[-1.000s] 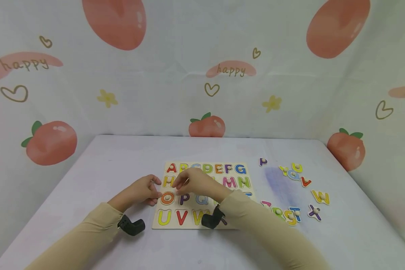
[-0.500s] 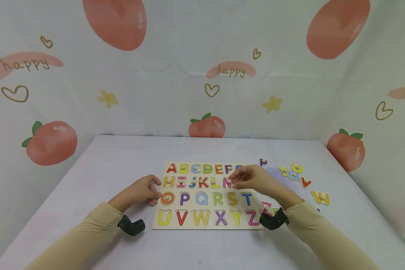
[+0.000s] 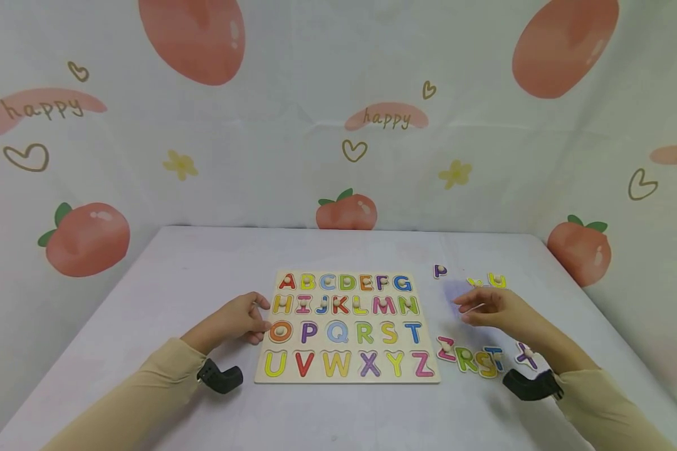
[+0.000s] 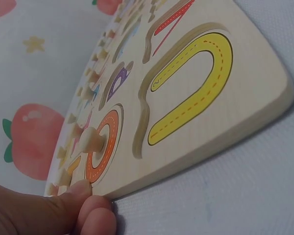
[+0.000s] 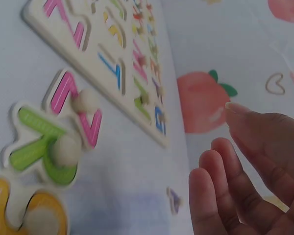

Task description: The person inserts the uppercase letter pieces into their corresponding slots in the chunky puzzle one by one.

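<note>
A wooden alphabet puzzle board (image 3: 346, 346) lies on the table, its letters A to O filled with knobbed pieces and its slots from P to Z bare. At its left edge my left hand (image 3: 236, 321) holds the board, with the thumb (image 4: 81, 188) beside the orange O piece (image 4: 108, 147). My right hand (image 3: 499, 308) hovers right of the board with fingers loosely bent and nothing between them. Around it lie loose letter pieces: a purple P (image 3: 440, 271), a yellow U (image 3: 497, 280), a pink Z (image 3: 446, 349) and a green R (image 3: 465, 359). The hand hides others.
Nearer the front right, a yellow S piece (image 3: 487, 364), a blue T piece (image 3: 494, 357) and a purple X piece (image 3: 526, 355) lie close together. A white curtain (image 3: 271, 150) printed with fruit and hearts hangs behind the table (image 3: 214, 254).
My right hand has moved right, from over the O on the board, across the M and N, to the loose letters. My left hand stays at the board's edge.
</note>
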A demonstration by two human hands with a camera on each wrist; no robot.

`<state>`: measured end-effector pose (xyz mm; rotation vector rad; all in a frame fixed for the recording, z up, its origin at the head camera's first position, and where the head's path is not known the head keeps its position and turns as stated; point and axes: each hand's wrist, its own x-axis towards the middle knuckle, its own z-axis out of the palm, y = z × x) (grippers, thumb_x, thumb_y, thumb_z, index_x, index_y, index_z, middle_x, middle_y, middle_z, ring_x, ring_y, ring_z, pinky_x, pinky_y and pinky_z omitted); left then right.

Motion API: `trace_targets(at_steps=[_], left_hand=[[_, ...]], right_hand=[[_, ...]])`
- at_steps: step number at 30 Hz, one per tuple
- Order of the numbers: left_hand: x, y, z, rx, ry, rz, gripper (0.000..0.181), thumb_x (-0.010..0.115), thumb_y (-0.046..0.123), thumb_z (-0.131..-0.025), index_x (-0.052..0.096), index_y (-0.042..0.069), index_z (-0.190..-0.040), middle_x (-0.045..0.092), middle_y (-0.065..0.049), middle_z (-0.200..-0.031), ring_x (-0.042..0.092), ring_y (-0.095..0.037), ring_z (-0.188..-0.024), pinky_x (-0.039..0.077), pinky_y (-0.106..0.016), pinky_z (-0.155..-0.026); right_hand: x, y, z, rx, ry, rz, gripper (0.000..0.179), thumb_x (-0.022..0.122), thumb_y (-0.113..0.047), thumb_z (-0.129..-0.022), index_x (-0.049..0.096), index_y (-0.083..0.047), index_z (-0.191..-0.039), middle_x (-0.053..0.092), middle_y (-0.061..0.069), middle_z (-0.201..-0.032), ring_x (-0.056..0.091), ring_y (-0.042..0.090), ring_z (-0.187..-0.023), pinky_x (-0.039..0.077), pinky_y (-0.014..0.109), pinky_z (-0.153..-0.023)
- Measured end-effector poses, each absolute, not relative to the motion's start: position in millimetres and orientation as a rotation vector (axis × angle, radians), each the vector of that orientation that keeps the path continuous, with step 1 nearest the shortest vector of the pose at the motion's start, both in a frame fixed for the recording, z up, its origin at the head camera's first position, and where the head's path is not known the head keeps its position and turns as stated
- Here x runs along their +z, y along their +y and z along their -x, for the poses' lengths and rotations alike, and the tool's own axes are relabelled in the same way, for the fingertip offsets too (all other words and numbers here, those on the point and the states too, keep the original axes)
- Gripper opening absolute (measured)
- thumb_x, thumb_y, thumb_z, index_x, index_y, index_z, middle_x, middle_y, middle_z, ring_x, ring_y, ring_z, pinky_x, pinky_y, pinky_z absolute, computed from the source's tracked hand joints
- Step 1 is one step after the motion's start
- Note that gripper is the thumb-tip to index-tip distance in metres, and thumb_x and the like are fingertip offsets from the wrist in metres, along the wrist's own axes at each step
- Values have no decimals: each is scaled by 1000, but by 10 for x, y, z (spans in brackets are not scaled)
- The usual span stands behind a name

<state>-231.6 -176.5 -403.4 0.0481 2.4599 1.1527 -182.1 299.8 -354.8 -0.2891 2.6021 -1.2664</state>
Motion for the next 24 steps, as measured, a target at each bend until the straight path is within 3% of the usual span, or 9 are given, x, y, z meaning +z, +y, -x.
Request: trace_targets(at_steps=[11, 24], left_hand=[[-4047, -1786, 2330, 1138, 2470, -23, 43, 70, 3, -86, 45, -3, -120, 60, -8, -73, 58, -12, -55, 53, -24, -54], [-4052, -1762, 2319, 1152, 2456, -30, 42, 69, 3, -86, 45, -3, -120, 59, -8, -73, 58, -12, -55, 53, -23, -54]], right_hand=[[-3686, 3282, 1895, -1241, 2682, 288, 38, 68, -19, -90, 60, 3, -120, 65, 20, -111, 64, 5, -90, 53, 20, -77], [-3731, 3025, 2673, -1171, 2763, 85, 42, 67, -23, -91, 58, -2, -126, 61, 17, -118, 61, 27, -105, 50, 37, -87]])
